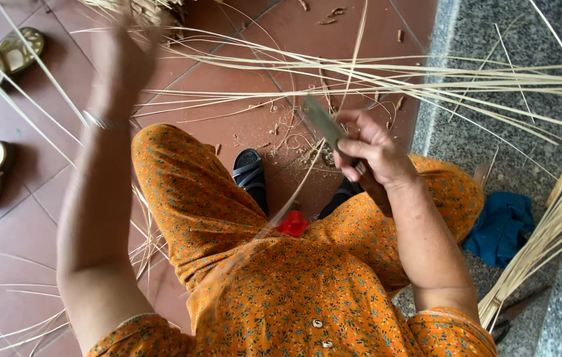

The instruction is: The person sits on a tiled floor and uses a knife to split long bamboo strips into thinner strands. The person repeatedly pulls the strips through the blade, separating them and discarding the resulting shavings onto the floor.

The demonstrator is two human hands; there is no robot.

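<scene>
The right hand [373,153] is closed in a fist round a knife [324,122]; its dull blade points up and left from the knuckles, and the dark handle runs back under the palm toward the lap. A thin strip [294,195] slants from near the blade down across the orange clothing to the chest. The left hand [125,49] is raised far up and left, blurred, so I cannot tell whether its fingers pinch anything; it sits close to a frayed bundle [135,8] at the top edge, and a bangle [105,122] rings the wrist.

Outward from the hands, long pale strips [426,76] fan to the right over the red tile floor [23,218] and onto the grey stone step [492,39], and more stand in a sheaf [545,238] at the near right. Shavings [294,135] litter the tiles just beyond the knife. Black sandals [249,170] show between the knees, with a small red thing [293,225] near them. A blue cloth [500,225] lies by the right knee, and green clogs [0,112] sit at the far left.

As a judgement, splitting cane like this goes well when the blade is held steady at a shallow angle, edge away from the body, and the free hand keeps the strip taut and pulls evenly, with fingers well clear of the edge
</scene>
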